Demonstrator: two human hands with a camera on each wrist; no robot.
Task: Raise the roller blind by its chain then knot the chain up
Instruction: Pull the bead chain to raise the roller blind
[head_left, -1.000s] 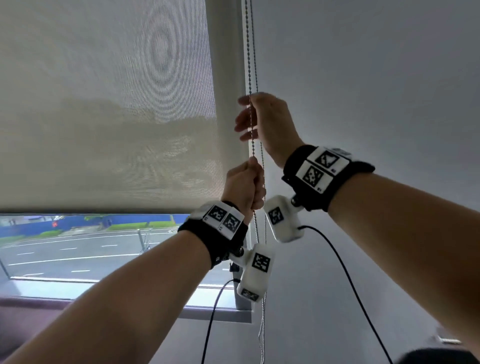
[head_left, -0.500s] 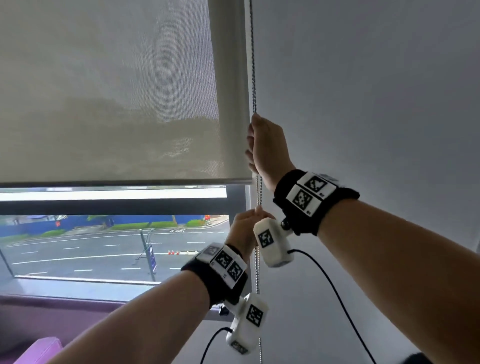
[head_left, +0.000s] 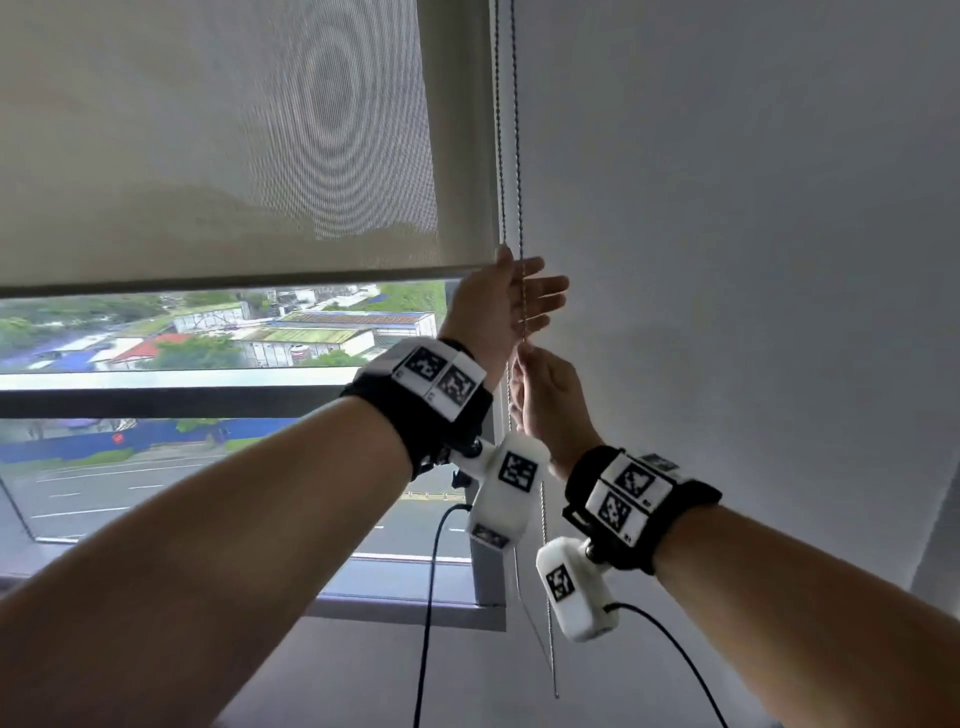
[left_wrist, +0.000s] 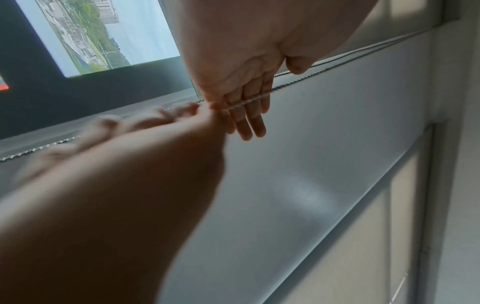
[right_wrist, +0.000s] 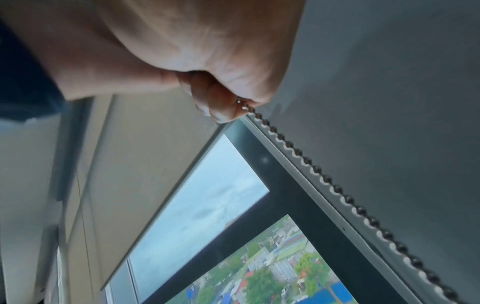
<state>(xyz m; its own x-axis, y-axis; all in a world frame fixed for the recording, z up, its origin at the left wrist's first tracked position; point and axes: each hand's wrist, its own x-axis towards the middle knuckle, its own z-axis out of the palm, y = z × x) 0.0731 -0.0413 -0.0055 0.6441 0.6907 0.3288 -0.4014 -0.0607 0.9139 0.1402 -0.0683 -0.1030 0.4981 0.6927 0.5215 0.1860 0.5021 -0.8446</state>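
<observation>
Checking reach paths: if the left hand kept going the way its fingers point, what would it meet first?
The left hand points up-right across the chain; beyond it, probably the grey wall, though depth is unclear.

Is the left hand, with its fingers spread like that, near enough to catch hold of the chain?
Probably yes. The left hand is open with the chain running across its fingers, nothing between them; the right hand grips the chain just below.
</observation>
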